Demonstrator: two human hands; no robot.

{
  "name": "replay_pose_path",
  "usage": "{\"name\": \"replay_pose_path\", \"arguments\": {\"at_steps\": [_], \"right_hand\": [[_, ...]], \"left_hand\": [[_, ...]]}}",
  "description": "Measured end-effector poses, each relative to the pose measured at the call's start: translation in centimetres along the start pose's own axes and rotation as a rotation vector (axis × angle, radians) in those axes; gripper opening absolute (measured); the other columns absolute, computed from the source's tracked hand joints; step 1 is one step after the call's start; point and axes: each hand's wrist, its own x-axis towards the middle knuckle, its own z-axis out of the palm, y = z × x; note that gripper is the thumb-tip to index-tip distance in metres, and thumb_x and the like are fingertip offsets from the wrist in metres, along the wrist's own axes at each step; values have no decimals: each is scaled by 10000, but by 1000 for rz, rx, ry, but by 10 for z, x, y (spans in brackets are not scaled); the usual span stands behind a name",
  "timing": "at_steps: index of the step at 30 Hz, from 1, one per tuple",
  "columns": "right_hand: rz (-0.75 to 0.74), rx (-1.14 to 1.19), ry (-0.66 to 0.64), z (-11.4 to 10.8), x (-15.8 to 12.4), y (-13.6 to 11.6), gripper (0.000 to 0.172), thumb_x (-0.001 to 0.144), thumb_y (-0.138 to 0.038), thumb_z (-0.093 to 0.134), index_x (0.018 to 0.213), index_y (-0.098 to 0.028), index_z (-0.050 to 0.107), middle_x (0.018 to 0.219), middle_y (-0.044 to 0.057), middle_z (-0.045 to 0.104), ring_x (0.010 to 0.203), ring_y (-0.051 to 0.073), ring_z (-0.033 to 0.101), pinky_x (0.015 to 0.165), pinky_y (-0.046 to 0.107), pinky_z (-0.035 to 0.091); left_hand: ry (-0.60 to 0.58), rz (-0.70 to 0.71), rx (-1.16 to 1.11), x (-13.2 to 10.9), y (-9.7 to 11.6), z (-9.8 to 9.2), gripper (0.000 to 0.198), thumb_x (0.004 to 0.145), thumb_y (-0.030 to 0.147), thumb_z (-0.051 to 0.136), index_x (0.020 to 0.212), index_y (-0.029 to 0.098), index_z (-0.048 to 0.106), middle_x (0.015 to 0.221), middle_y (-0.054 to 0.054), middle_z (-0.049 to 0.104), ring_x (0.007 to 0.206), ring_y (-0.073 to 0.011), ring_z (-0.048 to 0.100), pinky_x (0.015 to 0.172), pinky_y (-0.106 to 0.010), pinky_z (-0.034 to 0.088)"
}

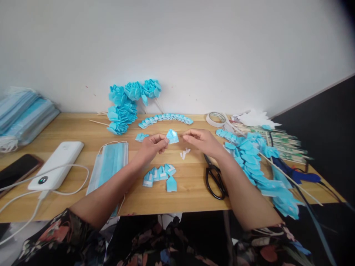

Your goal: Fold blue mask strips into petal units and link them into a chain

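Note:
Between the thumb and fingers of my left hand [155,145] is a folded blue petal [172,136], pointed at the top and shiny on its face. Just right of it hovers my right hand [200,140], its fingers stretched toward the petal with a small gap and nothing visible in them. Small white strips [184,153] lie on the table below the hands. Nearer me are several folded petals [159,173] with white strips on them and a single plain petal [171,184]. Another small folded piece [141,137] lies beyond my left hand.
Black-handled scissors [215,181] lie by my right forearm. Behind are a curved petal row [165,117], blue flowers on sticks [122,111] and a tape roll [216,119]. Face masks [112,162] and a power bank [57,164] sit left; a blue petal pile [249,159] and glue gun [294,173] right.

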Motion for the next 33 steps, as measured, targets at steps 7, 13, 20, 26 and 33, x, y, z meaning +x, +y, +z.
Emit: {"name": "replay_pose_path", "arguments": {"at_steps": [7,13,20,26,33], "right_hand": [[-1,322,-37,9,-1,-6,339,859,-462,550,903,-157,692,782,19,665,677,121,583,610,226,464],[41,368,-19,12,-2,-10,293,827,-420,587,934,-165,685,759,6,652,625,110,571,577,227,461],[6,362,-95,14,-3,-9,227,823,-379,586,882,-164,628,737,-6,612,608,101,570,574,217,468],[-6,347,-98,16,-3,-10,151,789,-324,594,775,-173,585,678,-21,590,572,100,565,546,215,462],[53,599,90,12,2,-2,165,751,-337,634,759,-176,598,708,-6,634,664,123,597,663,253,485]], "left_hand": [[-71,-8,118,-6,9,6,229,738,360,613,645,159,555,576,35,497,535,-76,407,541,-224,335],[-107,36,262,-9,10,9,210,755,344,565,681,149,585,597,33,485,558,-83,394,546,-226,301],[-111,89,389,-8,4,10,216,782,336,550,689,147,597,584,37,480,553,-85,388,537,-221,290],[-120,157,458,-9,1,9,218,815,320,538,714,152,635,614,18,559,576,-102,452,556,-219,326],[-35,327,991,18,50,-33,241,836,303,523,727,172,694,732,-50,670,697,-171,560,613,-253,348]]}}
